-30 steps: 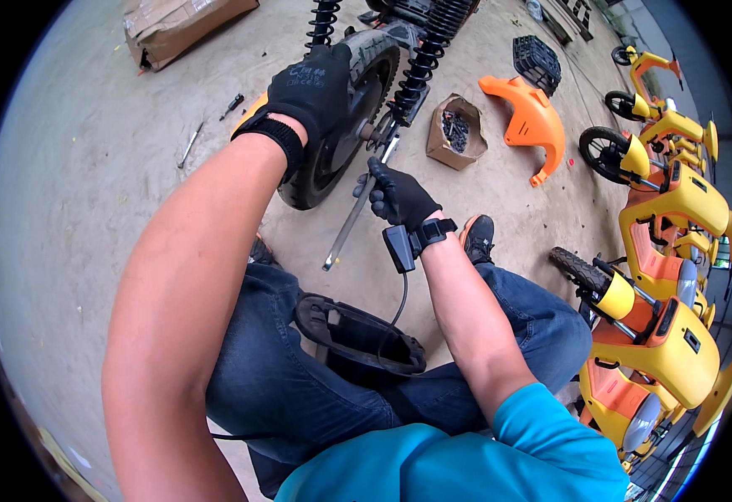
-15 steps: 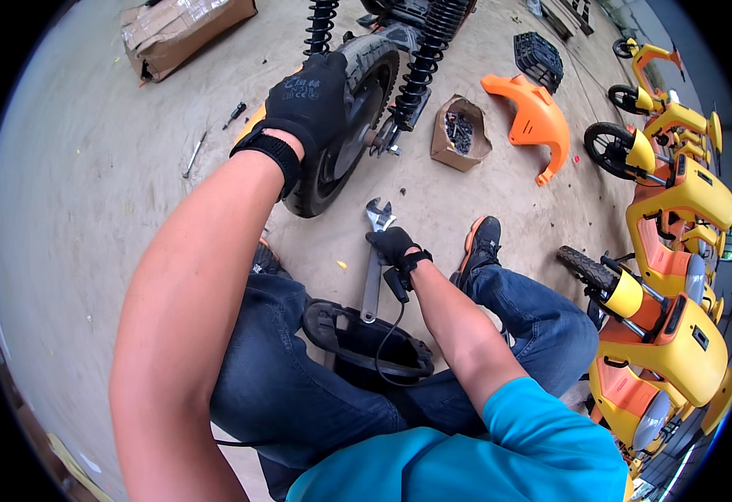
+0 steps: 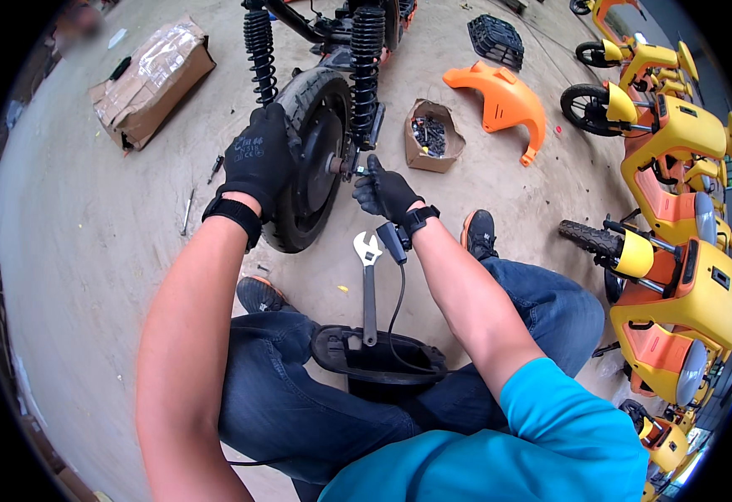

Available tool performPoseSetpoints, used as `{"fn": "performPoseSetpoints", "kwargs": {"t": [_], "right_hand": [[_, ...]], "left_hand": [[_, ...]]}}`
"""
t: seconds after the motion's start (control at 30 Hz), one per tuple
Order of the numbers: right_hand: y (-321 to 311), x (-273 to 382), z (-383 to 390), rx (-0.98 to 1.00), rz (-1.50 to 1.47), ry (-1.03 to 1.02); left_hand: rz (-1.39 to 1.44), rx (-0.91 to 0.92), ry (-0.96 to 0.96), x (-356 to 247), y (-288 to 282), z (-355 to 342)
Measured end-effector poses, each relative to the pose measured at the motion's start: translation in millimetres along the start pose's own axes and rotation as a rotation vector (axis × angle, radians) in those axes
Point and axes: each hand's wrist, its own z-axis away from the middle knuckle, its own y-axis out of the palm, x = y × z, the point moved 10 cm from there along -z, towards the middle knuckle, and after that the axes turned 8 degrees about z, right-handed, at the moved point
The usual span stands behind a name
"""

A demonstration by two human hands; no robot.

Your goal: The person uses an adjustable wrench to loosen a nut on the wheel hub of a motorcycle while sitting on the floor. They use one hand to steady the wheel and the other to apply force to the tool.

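My left hand (image 3: 257, 163), in a black glove, grips the tire (image 3: 303, 96) of a wheel from its left side. The wheel's dark hub (image 3: 315, 163) sits between two coil-spring shock absorbers (image 3: 367, 75). My gloved right hand (image 3: 387, 192) is at the right end of the axle, thumb up and fingers curled around the small axle nut (image 3: 360, 170). Below it lies an adjustable wrench (image 3: 369, 289), its jaw toward the wheel and its handle end over the rim of a black tub-like part (image 3: 332, 356). A small black device on a cable (image 3: 392, 243) hangs at my right wrist.
An open carton of small hardware (image 3: 433, 159) stands right of the wheel, beside an orange fender (image 3: 508, 105) and a black crate (image 3: 496, 40). A taped cardboard box (image 3: 152, 79) and a thin rod-like tool (image 3: 187, 211) lie left. Yellow scooters (image 3: 675, 284) line the right.
My right hand has let go of the wrench, leaving it lying, and moved up to the axle end. My left hand remains on the tire. The view has shifted.
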Motion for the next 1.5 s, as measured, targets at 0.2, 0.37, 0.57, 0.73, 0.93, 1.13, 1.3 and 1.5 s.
{"fn": "performPoseSetpoints", "kwargs": {"t": [0.2,0.37,0.57,0.73,0.93,1.13,1.3,1.5], "right_hand": [[0.4,-3.9,-15.2,0.018,-0.003,0.014],[1.9,4.8,-16.7,-0.01,-0.037,-0.078],[4.0,-0.8,-15.3,0.041,-0.103,-0.033],[10.1,0.2,-19.3,0.108,0.029,0.028],[3.5,6.0,-26.0,0.092,0.064,-0.108],[3.6,27.8,-5.5,-0.034,0.145,-0.442],[-2.4,-2.1,-6.6,-0.006,-0.078,-0.025],[-1.2,5.1,-22.0,0.043,0.022,-0.113]], "left_hand": [[-0.019,-0.037,0.048,-7.5,0.5,0.4],[-0.018,-0.041,0.038,-7.0,-2.3,1.2],[-0.006,-0.048,0.054,-6.0,0.1,0.4],[-0.011,-0.043,0.042,-5.2,0.7,0.6],[0.005,-0.055,0.069,-9.8,-3.1,1.1],[-0.01,-0.048,0.056,-7.3,-2.9,3.0],[-0.007,0.022,-0.002,-6.3,0.0,0.9],[0.025,-0.017,0.029,-6.8,-1.6,1.2]]}}
